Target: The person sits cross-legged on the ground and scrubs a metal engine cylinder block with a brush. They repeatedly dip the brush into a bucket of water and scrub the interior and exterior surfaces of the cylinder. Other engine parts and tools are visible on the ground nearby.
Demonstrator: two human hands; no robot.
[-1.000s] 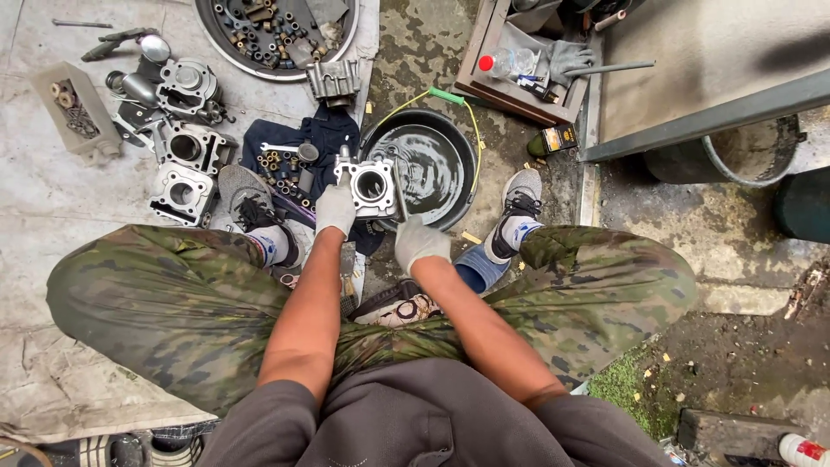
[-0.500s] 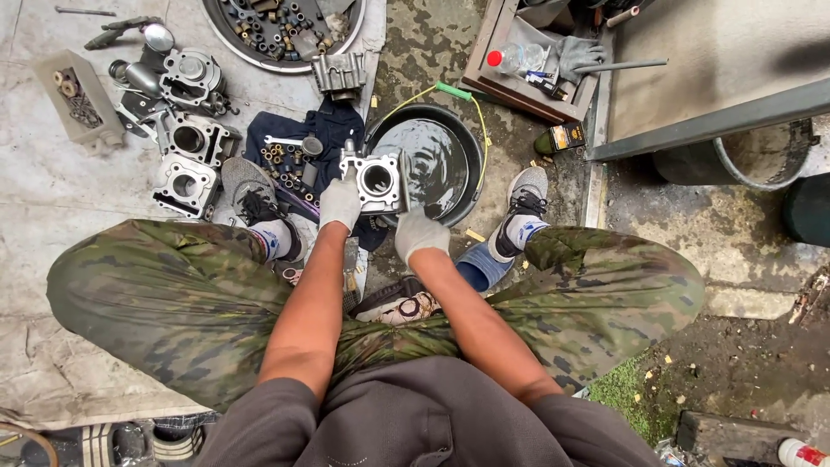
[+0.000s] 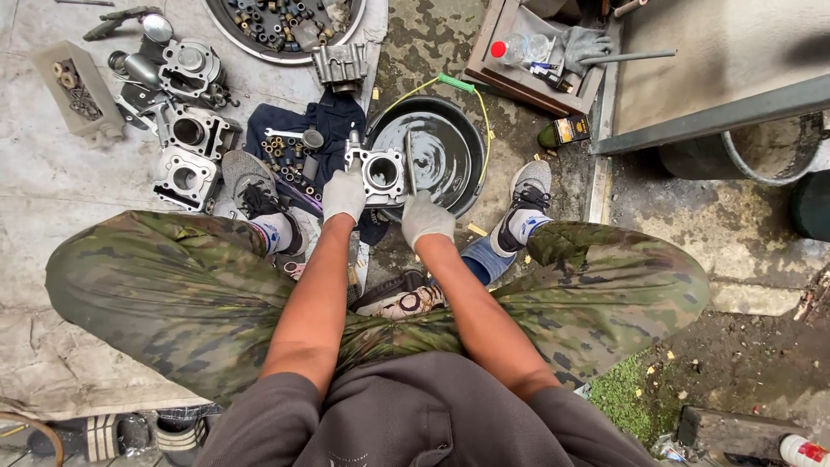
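Our left hand (image 3: 344, 194) grips the engine cylinder (image 3: 378, 171); right hand (image 3: 425, 216) pinches a thin tool (image 3: 411, 164). It may slip into the black basin (image 3: 450, 117).

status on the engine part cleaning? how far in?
Looks done: several grey engine castings lie in a group on the sheet at the left. In hand: the left hand holds a cylinder block over the black basin, and the right hand works a thin tool on it. Left: small parts in the round tray.
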